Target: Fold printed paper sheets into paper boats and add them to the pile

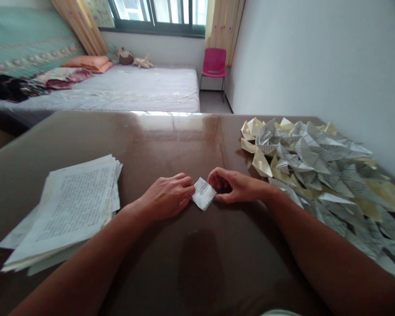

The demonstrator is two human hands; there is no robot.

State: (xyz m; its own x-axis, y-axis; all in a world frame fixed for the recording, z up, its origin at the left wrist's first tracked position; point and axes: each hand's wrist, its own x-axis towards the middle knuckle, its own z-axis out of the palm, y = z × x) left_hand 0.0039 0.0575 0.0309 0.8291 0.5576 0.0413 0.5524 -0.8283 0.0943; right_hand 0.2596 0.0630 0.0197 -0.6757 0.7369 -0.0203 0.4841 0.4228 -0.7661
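A small folded square of printed paper (pixel 204 193) lies between my hands on the brown table, one corner pointing towards me. My left hand (pixel 171 195) is closed at its left corner, fingers bent together over the edge; the thumb is mostly hidden. On the other side, my right hand (pixel 235 186) curls around the right corner. Its thumb and fingers are apart, with the tips close to the paper's edge; whether they touch it I cannot tell.
A stack of printed sheets (pixel 75 197) lies on the left of the glossy table (pixel 145 149). Many folded paper boats (pixel 316 153), white and cream, cover the right side near the wall. Beyond the table are a bed (pixel 151 87) and a pink chair (pixel 214 62).
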